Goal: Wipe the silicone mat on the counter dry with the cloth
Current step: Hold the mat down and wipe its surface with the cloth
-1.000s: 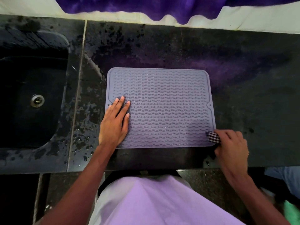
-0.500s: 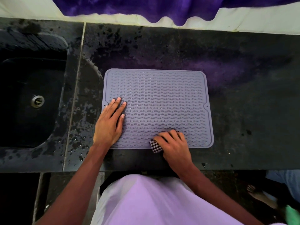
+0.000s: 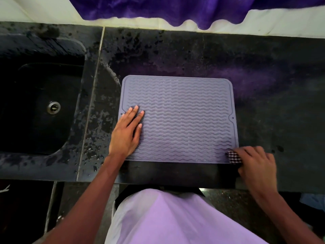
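Since half a second ago the right hand [image 3: 255, 162] has carried the cloth [image 3: 233, 156] from the lower middle of the silicone mat [image 3: 181, 117] back to its lower right corner, while the left hand [image 3: 125, 132] has stayed in its place. The fingers of the right hand are curled around the small checked cloth. The cloth is bunched and touches the mat at that corner, and most of it is hidden under the hand. The left hand lies flat with straight fingers, pressing on the left part of the mat and gripping nothing. The mat lies flat in the centre of the frame, on the dark counter [image 3: 272, 103].

I judge that only the lowest rows are being wiped now, and the upper part is not yet done. To do this step well, I would keep the left hand pressing so the mat does not slide. I would follow the wavy ridges from side to side and go one band higher at each pass. The cloth is very small, so I would open it more, for better contact in the grooves.

The counter is dark stone, with water drops [image 3: 91, 150] and wet patches at the left of the mat. A dark sink [image 3: 40, 129] with a metal drain [image 3: 53, 107] fills the left of the frame. Purple fabric [image 3: 158, 7] hangs at the top, in front of a pale wall [image 3: 44, 11].
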